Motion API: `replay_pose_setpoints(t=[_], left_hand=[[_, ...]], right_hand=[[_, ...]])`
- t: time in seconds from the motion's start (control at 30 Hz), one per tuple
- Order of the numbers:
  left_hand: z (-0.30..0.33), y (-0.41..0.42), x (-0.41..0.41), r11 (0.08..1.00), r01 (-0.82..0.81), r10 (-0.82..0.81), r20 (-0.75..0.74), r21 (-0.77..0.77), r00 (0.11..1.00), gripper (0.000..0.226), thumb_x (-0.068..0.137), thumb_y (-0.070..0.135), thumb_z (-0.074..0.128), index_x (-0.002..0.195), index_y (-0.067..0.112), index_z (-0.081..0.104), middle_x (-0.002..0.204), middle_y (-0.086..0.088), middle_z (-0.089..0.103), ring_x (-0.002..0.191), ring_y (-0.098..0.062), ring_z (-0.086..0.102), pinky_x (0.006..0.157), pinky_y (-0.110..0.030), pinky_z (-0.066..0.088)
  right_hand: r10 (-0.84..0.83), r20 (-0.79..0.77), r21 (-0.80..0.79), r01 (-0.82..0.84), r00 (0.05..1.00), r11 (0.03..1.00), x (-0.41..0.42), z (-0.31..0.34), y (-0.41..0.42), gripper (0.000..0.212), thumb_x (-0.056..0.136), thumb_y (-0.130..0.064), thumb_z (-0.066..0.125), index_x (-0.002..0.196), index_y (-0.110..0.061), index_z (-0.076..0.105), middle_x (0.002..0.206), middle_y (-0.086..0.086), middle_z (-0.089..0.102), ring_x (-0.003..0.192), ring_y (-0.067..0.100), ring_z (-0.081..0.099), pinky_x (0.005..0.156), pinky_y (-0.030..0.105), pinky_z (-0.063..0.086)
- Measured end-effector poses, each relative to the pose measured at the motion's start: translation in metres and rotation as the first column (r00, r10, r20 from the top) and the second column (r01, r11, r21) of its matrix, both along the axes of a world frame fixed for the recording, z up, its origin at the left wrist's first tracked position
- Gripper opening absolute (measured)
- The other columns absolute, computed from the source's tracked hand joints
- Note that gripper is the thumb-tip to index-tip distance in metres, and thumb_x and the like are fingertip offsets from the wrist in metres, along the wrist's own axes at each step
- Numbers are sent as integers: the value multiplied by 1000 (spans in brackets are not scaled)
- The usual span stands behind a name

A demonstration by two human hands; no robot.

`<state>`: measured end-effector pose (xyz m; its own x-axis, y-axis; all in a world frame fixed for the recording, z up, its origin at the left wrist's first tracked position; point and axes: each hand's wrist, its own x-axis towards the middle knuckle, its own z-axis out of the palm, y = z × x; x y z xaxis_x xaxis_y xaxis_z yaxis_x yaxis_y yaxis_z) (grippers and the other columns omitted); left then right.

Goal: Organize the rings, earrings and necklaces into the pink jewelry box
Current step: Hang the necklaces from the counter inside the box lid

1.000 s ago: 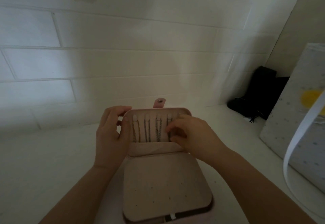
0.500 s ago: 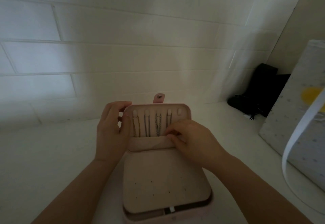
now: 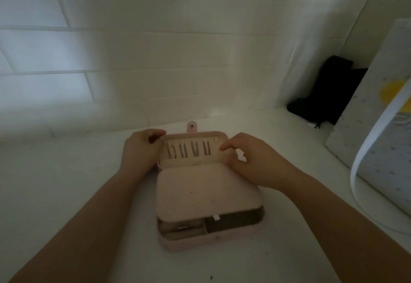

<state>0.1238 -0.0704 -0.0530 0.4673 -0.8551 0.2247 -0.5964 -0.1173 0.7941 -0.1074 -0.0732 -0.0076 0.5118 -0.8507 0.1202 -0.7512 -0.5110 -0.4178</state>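
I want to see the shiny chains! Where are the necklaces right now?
The necklaces hang in a row inside the open lid of the pink jewelry box, in the middle of the head view, between the left hand and right hand.

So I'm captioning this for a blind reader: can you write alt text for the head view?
Two bare hands, left hand and right hand, hold the raised lid of an open pink jewelry box on a white surface; four necklaces hang inside the lid.

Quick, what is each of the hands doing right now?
Left hand: closed on the lid's left edge.
Right hand: curled at the lid's right edge; grip cannot be told.
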Motion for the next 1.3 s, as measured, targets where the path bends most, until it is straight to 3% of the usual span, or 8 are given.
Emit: replay_pose_setpoints(t=[0.17,0.37,0.47,0.57,0.9,1.07,1.13,1.3], left_hand=[[12,3,2,997,54,-51,-55,49,997,29,85,23,57,113,19,64,117,-4,65,95,-16,59,91,-27,42],[59,68,-36,928,300,-286,93,-223,954,18,86,19,56,100,29,63,95,11,65,78,-2,57,70,-18,43],[66,134,-67,822,549,-523,183,-152,833,15,81,26,56,88,38,62,77,21,61,66,0,57,61,-8,43],[48,179,-87,666,734,-742,210,130,636,10,80,38,52,82,45,59,72,26,58,72,5,55,62,-7,42],[13,214,-80,563,677,-826,297,475,479,44,64,64,63,98,40,48,101,23,43,92,6,38,79,-9,35],[14,220,-76,570,697,-820,253,436,513,22,75,52,62,87,40,47,96,22,44,95,5,41,85,-13,38],[11,220,-78,588,698,-808,261,409,528,15,79,46,60,86,38,49,95,21,45,95,3,42,86,-15,38],[5,221,-92,613,722,-790,240,322,564,31,82,43,59,112,37,53,104,23,42,103,1,37,93,-15,32]], right_hand=[[-19,30,17,18,999,1000,-11,10,14,23,89,-28,53,111,-26,60,111,-5,58,97,8,53,85,23,43],[38,77,-1,-38,996,999,-30,31,61,20,87,-32,54,106,-31,61,99,-15,59,88,2,57,75,16,47],[129,54,73,-133,990,988,-43,30,99,18,82,-40,52,97,-37,62,90,-17,63,79,2,60,70,19,50],[208,-28,130,-203,978,971,-57,13,129,24,80,-44,52,100,-36,64,85,-13,65,77,5,59,68,16,49],[273,-33,258,-255,962,932,-77,-24,176,27,68,-50,72,82,-52,48,90,-20,48,96,1,45,80,9,38],[236,-86,181,-218,968,959,-85,-29,180,4,83,-36,61,85,-35,58,95,-18,47,93,1,45,86,20,42],[225,-135,101,-213,965,972,-88,-36,181,15,85,-41,49,85,-30,60,90,-20,45,90,2,45,83,25,43],[199,-54,25,-198,978,980,-82,-46,185,17,83,-45,32,77,-36,45,82,-19,43,77,-3,41,72,15,35]])
